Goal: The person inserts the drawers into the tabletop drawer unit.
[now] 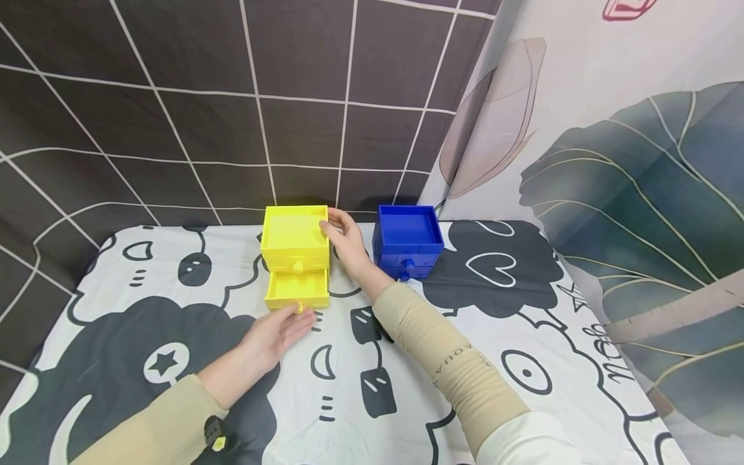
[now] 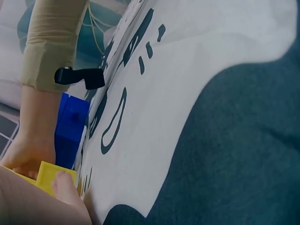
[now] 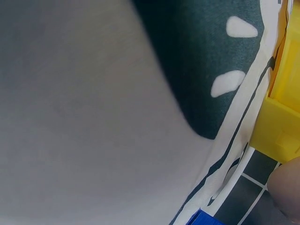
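Observation:
A small yellow drawer cabinet [image 1: 295,240] stands on the patterned cloth, its lower drawer [image 1: 298,287] pulled out and bare inside. My right hand [image 1: 347,245] holds the cabinet by its right side, thumb over the top rim and fingers along the side wall. At the drawer's front, my left hand [image 1: 278,337] lies palm turned up, fingers stretched out, with the thumb right at the round knob [image 1: 300,307]. In the left wrist view, fingertips [image 2: 63,185] overlap the yellow drawer front. The right wrist view catches only part of the cabinet [image 3: 276,129] and a blurred fingertip.
A blue drawer cabinet [image 1: 409,240] of the same kind stands to the right, close to my right forearm, with its drawers pushed in. Black-and-white cartoon cloth [image 1: 325,387] covers the table. Behind it hangs a dark grid-patterned curtain [image 1: 302,129], and a leaf-print one [image 1: 628,194] hangs at right.

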`<state>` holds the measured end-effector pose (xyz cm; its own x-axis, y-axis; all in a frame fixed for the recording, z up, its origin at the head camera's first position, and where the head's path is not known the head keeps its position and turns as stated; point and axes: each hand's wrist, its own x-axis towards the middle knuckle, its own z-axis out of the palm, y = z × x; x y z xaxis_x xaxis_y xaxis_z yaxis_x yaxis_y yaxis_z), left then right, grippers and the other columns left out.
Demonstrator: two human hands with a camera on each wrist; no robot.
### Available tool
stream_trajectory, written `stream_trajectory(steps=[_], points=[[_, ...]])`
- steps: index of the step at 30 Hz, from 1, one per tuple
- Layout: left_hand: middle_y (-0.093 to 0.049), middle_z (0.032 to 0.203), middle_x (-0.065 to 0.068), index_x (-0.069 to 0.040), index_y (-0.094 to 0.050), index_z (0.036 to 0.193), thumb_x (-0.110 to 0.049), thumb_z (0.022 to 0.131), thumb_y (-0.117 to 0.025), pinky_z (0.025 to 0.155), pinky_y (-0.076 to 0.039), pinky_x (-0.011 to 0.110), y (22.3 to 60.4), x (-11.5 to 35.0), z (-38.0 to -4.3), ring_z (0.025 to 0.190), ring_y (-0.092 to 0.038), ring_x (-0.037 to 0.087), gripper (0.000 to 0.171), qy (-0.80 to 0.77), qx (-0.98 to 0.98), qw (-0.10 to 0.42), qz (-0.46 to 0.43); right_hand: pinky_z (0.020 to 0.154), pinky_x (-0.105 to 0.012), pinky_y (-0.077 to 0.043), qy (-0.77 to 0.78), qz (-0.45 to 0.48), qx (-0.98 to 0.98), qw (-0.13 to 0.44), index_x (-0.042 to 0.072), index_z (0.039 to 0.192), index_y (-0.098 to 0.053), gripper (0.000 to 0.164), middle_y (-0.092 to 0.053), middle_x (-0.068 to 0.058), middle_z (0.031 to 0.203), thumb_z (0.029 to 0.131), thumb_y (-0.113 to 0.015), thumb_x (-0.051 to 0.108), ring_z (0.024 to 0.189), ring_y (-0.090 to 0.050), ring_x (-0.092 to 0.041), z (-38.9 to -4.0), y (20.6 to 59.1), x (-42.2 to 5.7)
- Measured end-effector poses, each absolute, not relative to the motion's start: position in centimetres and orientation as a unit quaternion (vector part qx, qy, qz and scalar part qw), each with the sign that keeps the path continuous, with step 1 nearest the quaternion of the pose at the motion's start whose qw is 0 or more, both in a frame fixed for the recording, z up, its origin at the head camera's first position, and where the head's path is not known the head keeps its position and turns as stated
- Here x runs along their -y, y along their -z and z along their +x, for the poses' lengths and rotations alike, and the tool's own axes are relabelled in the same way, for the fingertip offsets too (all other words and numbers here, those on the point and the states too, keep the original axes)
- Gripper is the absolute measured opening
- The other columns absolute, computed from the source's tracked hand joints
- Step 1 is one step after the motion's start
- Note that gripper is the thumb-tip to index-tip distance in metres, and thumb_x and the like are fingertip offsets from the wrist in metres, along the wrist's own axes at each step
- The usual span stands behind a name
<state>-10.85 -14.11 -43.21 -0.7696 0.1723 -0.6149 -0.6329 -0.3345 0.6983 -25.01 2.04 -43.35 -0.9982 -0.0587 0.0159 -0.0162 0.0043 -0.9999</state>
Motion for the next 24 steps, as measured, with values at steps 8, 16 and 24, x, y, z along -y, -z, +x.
stream_trajectory(steps=[8, 16, 24], points=[[-0.078, 0.113, 0.006, 0.008, -0.037, 0.157, -0.017, 0.112, -0.052, 0.114, -0.053, 0.032, 43.5, 14.0, -11.8, 0.096, -0.075, 0.007, 0.053, -0.791, -0.507, 0.26, -0.223, 0.124, -0.045, -0.047, 0.704, -0.025, -0.71, 0.014, 0.0, 0.151, -0.051, 0.049, -0.056, -0.02, 0.152, 0.105, -0.062, 0.017, 0.141, -0.054, -0.033, -25.1, 43.5, -2.1], [-0.079, 0.103, 0.002, 0.003, -0.048, 0.144, -0.017, 0.112, -0.052, 0.11, -0.056, 0.031, 43.9, 14.2, -12.9, 0.092, -0.076, 0.007, 0.038, -0.79, -0.509, 0.269, -0.211, 0.124, -0.045, -0.046, 0.702, -0.026, -0.711, 0.02, 0.001, 0.152, -0.05, 0.051, -0.055, -0.018, 0.153, 0.106, -0.062, 0.019, 0.142, -0.053, -0.033, -25.1, 43.6, -2.2], [-0.079, 0.101, 0.0, 0.003, -0.042, 0.15, -0.018, 0.113, -0.05, 0.111, -0.055, 0.032, 43.7, 14.4, -13.8, 0.092, -0.076, 0.006, 0.043, -0.788, -0.515, 0.274, -0.198, 0.123, -0.046, -0.047, 0.706, -0.028, -0.708, 0.011, -0.001, 0.15, -0.051, 0.05, -0.056, -0.02, 0.152, 0.104, -0.062, 0.015, 0.142, -0.053, -0.034, -25.1, 43.4, -2.1]])
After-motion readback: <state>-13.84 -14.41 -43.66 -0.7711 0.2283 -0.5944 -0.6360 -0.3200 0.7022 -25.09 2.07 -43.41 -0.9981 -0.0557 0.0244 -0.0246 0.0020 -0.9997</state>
